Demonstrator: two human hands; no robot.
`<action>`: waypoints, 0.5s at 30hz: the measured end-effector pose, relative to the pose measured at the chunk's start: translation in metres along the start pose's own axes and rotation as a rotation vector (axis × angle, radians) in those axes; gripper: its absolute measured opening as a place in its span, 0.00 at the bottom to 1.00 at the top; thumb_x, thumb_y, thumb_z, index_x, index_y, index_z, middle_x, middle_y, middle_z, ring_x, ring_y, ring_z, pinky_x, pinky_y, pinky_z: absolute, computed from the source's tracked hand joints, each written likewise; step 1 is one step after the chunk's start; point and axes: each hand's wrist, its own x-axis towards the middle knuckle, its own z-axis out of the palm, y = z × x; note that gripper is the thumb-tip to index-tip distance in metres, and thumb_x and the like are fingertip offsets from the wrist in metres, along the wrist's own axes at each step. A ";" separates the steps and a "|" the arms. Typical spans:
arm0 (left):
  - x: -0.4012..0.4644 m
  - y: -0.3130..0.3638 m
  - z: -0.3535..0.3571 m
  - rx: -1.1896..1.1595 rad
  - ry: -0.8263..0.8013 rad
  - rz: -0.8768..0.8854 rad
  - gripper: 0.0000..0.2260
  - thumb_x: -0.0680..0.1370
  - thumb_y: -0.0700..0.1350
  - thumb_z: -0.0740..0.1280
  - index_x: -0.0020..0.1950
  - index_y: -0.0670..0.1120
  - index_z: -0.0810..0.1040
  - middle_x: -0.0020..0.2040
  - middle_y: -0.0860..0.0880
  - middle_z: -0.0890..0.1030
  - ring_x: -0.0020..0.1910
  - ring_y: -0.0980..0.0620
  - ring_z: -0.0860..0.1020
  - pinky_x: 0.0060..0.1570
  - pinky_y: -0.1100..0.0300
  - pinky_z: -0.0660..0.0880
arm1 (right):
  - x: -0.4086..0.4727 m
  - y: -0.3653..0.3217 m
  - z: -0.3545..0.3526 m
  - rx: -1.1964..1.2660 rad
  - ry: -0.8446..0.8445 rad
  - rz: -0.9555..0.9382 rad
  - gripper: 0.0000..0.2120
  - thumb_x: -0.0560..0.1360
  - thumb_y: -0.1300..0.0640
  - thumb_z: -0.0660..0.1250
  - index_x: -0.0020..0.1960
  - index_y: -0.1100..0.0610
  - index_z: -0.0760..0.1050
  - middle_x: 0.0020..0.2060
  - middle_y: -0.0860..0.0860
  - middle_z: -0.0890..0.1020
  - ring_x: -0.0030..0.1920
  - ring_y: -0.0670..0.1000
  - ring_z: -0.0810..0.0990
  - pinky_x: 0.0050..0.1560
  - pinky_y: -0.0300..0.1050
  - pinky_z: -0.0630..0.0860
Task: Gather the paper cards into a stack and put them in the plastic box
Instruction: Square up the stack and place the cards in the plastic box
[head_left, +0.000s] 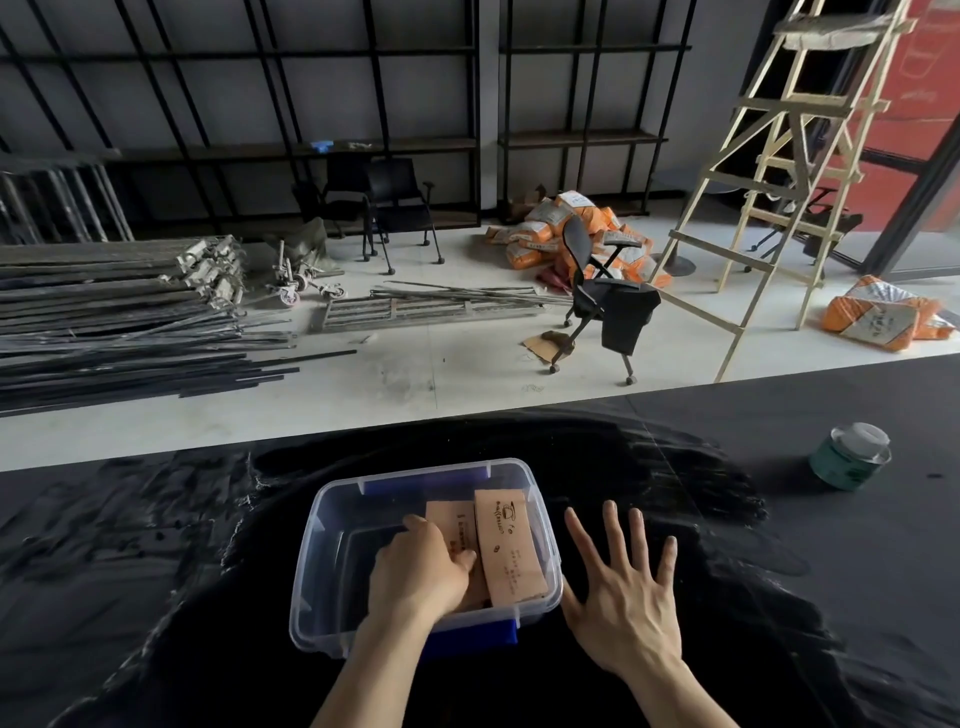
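Observation:
A clear plastic box (332, 499) with blue latches sits on the black table in front of me. Inside it, toward its right side, lie tan paper cards (511, 551) with dark print, one set leaning beside another. My left hand (415, 571) reaches into the box, fingers curled on the left set of cards. To the right of the box, my right hand (623, 592) rests flat on the table with fingers spread and holds nothing.
A green tin with a silver lid (852, 457) stands at the right on the black table (156, 571). Beyond the table's far edge lie metal bars, office chairs, orange sacks and a wooden ladder on the floor.

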 end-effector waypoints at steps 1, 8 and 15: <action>-0.001 0.002 0.003 0.010 0.001 0.001 0.33 0.79 0.56 0.70 0.76 0.40 0.65 0.65 0.44 0.82 0.63 0.43 0.82 0.59 0.51 0.81 | 0.000 0.000 0.000 0.002 -0.001 0.003 0.40 0.73 0.23 0.34 0.82 0.36 0.37 0.85 0.52 0.39 0.82 0.60 0.31 0.80 0.72 0.35; -0.003 0.004 0.006 -0.020 0.028 0.013 0.22 0.77 0.54 0.74 0.66 0.46 0.73 0.62 0.48 0.84 0.60 0.47 0.84 0.54 0.55 0.81 | 0.001 0.002 0.002 0.002 0.006 -0.008 0.39 0.75 0.24 0.38 0.83 0.36 0.38 0.85 0.53 0.40 0.83 0.60 0.32 0.80 0.72 0.35; -0.004 0.000 0.004 -0.076 -0.015 0.040 0.22 0.76 0.55 0.74 0.66 0.49 0.74 0.63 0.50 0.84 0.61 0.49 0.83 0.55 0.57 0.80 | 0.001 0.003 0.006 0.004 0.011 -0.008 0.38 0.76 0.23 0.39 0.82 0.35 0.37 0.85 0.53 0.40 0.83 0.60 0.33 0.80 0.72 0.35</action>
